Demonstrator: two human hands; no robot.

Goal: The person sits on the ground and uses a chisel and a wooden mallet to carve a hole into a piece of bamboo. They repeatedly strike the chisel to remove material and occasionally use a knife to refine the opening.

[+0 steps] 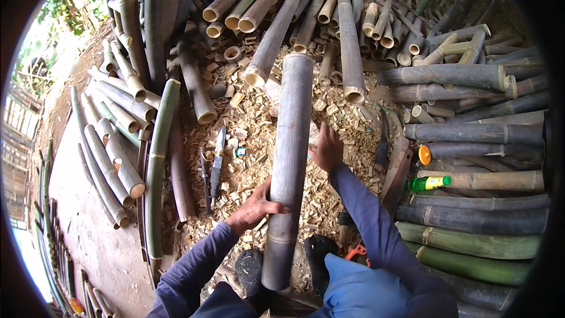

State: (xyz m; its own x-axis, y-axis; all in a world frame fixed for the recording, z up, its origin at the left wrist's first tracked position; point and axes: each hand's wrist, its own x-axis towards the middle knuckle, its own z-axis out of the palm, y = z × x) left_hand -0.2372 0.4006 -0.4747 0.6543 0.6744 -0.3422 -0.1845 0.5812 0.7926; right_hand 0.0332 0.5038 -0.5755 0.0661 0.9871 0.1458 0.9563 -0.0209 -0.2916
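Observation:
My left hand point(257, 207) is wrapped round the lower part of a thick grey bamboo tube point(292, 123), its thumb lying across the front. The tube runs lengthwise before me, one end near my feet, the other among the bamboo stacked ahead. Beside the tube's right side is my right hand point(327, 148), near or against it; its shadowed fingers do not show clearly what they grip. A pale piece point(272, 90) passes behind the tube. Left of the tube, a knife point(218, 159) with a wrapped dark handle lies on the wood chips, next to a slimmer tool point(205, 174).
Wood chips point(247, 126) cover the ground. Bamboo poles point(471, 132) are stacked at the right, with a green bottle point(429, 183) and an orange round thing point(424, 154) there. More bamboo point(156, 171) lies left. An orange handle point(356, 252) shows near my right foot point(318, 259).

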